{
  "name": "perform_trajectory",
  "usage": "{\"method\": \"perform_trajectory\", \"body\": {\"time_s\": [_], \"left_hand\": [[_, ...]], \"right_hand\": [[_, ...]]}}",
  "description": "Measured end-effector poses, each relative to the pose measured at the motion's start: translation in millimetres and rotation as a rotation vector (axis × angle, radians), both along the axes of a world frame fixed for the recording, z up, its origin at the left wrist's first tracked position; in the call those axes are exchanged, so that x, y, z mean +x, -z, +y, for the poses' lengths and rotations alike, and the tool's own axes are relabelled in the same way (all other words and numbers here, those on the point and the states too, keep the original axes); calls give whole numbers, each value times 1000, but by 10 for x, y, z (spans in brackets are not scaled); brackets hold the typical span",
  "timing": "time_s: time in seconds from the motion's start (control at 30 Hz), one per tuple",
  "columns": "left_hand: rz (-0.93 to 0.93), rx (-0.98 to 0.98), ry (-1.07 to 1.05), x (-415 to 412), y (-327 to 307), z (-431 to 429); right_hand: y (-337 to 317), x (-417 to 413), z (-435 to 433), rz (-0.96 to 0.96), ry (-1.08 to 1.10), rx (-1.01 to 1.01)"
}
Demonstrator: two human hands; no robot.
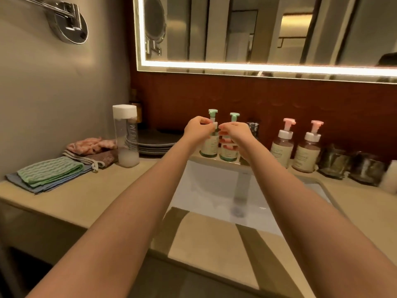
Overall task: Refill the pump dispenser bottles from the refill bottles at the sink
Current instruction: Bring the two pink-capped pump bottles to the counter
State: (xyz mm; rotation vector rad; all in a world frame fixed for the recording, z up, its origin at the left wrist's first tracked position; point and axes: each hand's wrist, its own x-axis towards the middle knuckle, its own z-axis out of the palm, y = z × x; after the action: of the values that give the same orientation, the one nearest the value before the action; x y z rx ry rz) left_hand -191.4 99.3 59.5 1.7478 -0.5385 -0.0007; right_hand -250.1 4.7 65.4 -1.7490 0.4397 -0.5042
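Two green-topped pump bottles stand side by side on the ledge behind the sink. My left hand (198,130) is closed on the white collar of the left green pump bottle (209,147). My right hand (236,136) wraps around the neck of the right green pump bottle (228,155), its fingertips almost touching my left hand. Two pink-topped pump bottles (281,147) (307,152) stand further right, untouched. A tall clear refill bottle (125,136) with a white cap and a little milky liquid at the bottom stands on the counter to the left.
The white sink basin (204,190) lies below my arms, with a chrome faucet (242,183) over it. A stack of dark plates (156,143) and folded cloths (51,173) lie to the left. Two dark glass cups (335,162) sit to the right. A lit mirror hangs above.
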Motion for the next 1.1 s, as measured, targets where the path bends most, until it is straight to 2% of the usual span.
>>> {"method": "perform_trajectory", "body": {"time_s": [0.3,0.5,0.9,1.1], "left_hand": [[-24,58,250,-695,65,-954],[8,76,319,-799,200,-1480],[41,127,266,-326,426,-2370],[-21,172,214,-38,535,-2728]], "right_hand": [[40,-793,-883,4,208,12],[99,-985,-1359,14,283,31],[395,-752,-2344,48,414,-26],[533,-492,-2723,132,424,-216]]}}
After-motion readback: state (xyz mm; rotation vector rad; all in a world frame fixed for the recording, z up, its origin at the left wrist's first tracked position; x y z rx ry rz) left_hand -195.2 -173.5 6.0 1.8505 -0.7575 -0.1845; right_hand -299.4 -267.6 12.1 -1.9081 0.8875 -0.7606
